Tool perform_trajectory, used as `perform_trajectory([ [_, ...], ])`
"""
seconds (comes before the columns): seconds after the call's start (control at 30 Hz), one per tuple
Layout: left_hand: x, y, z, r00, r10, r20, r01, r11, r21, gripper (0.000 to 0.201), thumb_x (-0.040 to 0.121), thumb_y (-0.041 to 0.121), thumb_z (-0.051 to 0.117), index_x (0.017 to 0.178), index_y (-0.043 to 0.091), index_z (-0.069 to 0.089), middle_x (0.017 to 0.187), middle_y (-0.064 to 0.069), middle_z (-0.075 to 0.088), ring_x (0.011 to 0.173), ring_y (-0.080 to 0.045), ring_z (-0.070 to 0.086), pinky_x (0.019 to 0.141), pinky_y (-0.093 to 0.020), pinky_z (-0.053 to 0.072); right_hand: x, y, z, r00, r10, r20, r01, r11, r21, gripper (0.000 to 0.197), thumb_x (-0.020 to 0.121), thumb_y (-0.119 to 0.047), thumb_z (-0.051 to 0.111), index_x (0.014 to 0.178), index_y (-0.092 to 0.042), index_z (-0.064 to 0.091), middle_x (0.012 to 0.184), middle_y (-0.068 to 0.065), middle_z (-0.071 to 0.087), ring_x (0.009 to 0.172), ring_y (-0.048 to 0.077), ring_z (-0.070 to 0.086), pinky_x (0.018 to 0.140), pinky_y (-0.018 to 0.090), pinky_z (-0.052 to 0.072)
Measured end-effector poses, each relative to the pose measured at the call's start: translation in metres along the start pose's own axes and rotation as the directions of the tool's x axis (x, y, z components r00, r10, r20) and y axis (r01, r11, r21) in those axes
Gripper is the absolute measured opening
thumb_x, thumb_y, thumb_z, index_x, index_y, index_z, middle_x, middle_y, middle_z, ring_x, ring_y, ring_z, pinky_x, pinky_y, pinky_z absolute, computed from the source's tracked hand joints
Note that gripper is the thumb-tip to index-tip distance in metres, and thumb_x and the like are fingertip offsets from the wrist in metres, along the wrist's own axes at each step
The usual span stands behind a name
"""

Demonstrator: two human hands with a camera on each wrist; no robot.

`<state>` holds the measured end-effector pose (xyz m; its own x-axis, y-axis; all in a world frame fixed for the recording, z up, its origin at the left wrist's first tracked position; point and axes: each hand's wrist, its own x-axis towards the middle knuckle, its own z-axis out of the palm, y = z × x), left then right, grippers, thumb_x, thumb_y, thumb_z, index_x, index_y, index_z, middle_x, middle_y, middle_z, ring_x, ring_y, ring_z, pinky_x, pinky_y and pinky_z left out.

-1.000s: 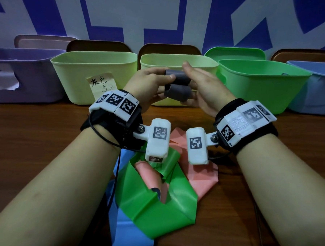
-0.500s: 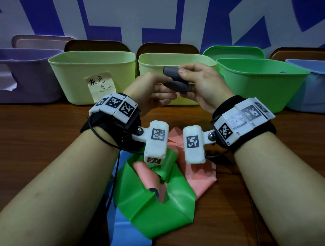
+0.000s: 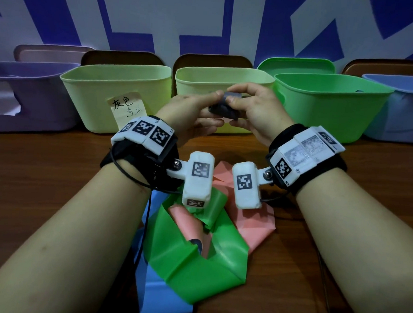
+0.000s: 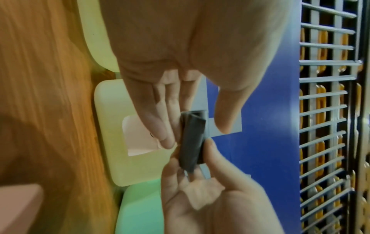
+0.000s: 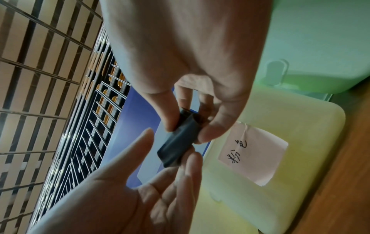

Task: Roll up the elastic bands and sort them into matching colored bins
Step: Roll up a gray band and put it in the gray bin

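I've closed the grey band roll (image 3: 223, 107) tighter; right hand (image 3: 255, 111) pinches it, left hand (image 3: 191, 115) steadies with straight fingers; binning next.

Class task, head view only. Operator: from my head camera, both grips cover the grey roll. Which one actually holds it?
Observer: In the right wrist view, the right grip pinches the grey roll between thumb and fingers.
Operator: And the left one?
Observer: In the left wrist view, the left grip lays straight fingers alongside the roll, and its thumb stands apart from it.
Operator: The hands hide the front of the middle yellow bin. Is there a label on it?
Observer: Yes. The middle yellow bin has a pink handwritten note on its front.
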<state>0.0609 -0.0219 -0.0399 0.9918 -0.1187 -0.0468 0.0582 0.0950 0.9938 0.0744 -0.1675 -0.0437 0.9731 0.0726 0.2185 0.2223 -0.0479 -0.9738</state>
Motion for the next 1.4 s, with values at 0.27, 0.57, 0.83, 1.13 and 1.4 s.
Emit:
perform_trajectory([
  [0.27, 0.0007, 0.0003, -0.0004, 0.998, 0.058, 0.010, -0.058, 0.997, -0.044, 0.037, 0.087, -0.012, 0.054, 0.120, 0.003, 0.056, 0.100, -0.018, 0.066, 0.066, -0.015, 0.072, 0.058, -0.017, 0.053, -0.0022, -0.0016, 0.0000, 1.000, 0.011, 0.016, -0.012, 0.999, 0.050, 0.014, 0.090, -0.005, 0.059, 0.097, -0.017, 0.057, 0.111, 0.009, 0.059, 0.083, 0.022, 0.066, 0.063, 0.026, 0.055],
  [0.57, 0.0012, 0.0017, -0.0028, 0.999, 0.026, 0.041, -0.026, 1.000, -0.002, 0.027, 0.089, -0.004, 0.058, 0.115, 0.003, 0.059, 0.086, -0.013, 0.070, 0.065, -0.013, 0.070, 0.060, -0.018, 0.055, -0.0005, -0.0003, 0.0009, 1.000, -0.001, -0.020, 0.002, 1.000, 0.022, 0.011, 0.094, -0.008, 0.056, 0.098, -0.018, 0.057, 0.108, 0.008, 0.058, 0.082, 0.020, 0.064, 0.062, 0.025, 0.055],
  [0.83, 0.0008, 0.0038, -0.0023, 1.000, 0.006, 0.004, -0.006, 1.000, -0.029, 0.027, 0.090, 0.014, 0.061, 0.115, 0.004, 0.059, 0.080, -0.010, 0.072, 0.070, -0.017, 0.071, 0.063, -0.022, 0.056, -0.0009, 0.0008, -0.0007, 0.999, -0.048, 0.003, 0.048, 0.999, 0.020, 0.023, 0.090, 0.005, 0.056, 0.095, -0.017, 0.058, 0.104, 0.007, 0.055, 0.091, 0.025, 0.064, 0.070, 0.025, 0.057],
  [1.13, 0.0038, 0.0008, -0.0027, 0.998, 0.018, -0.052, -0.016, 0.999, 0.045, 0.030, 0.091, 0.030, 0.064, 0.106, 0.004, 0.061, 0.068, -0.008, 0.072, 0.062, -0.013, 0.069, 0.057, -0.020, 0.055, 0.0011, 0.0028, 0.0037, 0.998, -0.030, 0.060, 0.023, 0.994, 0.108, 0.032, 0.080, 0.019, 0.056, 0.090, -0.012, 0.061, 0.099, 0.013, 0.058, 0.086, 0.025, 0.063, 0.075, 0.028, 0.057],
  [1.4, 0.0054, 0.0008, -0.0015, 0.996, 0.073, -0.052, -0.075, 0.996, -0.039, 0.014, 0.091, 0.016, 0.064, 0.099, 0.005, 0.057, 0.078, -0.009, 0.067, 0.062, -0.013, 0.066, 0.057, -0.018, 0.054, 0.0006, 0.0021, 0.0025, 0.995, 0.059, 0.080, -0.075, 0.974, 0.215, 0.023, 0.092, -0.007, 0.058, 0.116, -0.008, 0.058, 0.105, 0.011, 0.064, 0.088, 0.022, 0.067, 0.082, 0.030, 0.057],
])
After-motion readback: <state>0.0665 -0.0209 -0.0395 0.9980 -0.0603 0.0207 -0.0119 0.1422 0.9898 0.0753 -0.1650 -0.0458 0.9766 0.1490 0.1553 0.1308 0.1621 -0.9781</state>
